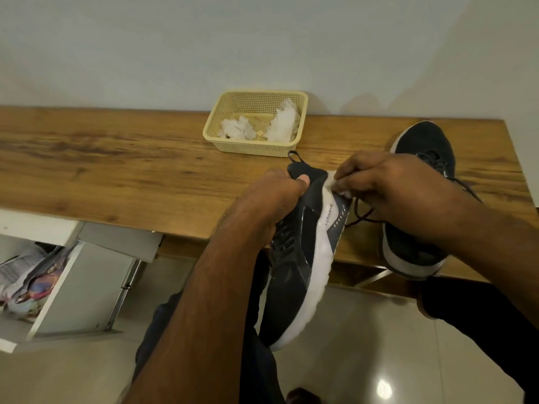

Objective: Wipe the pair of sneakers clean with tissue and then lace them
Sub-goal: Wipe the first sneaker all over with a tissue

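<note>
Left hand grips the sneaker at its heel collar, toe hanging below the grip. Right hand pinches tissue on the heel sole. Likely light, with a soft upper; collar hold seems firm. 1 more sneaker lies beyond the right hand.

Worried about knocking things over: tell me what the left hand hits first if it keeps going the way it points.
Probably the yellow basket holding used tissues. The left hand, gripping the sneaker at its heel, points up the table toward it. Depth is unclear.
</note>
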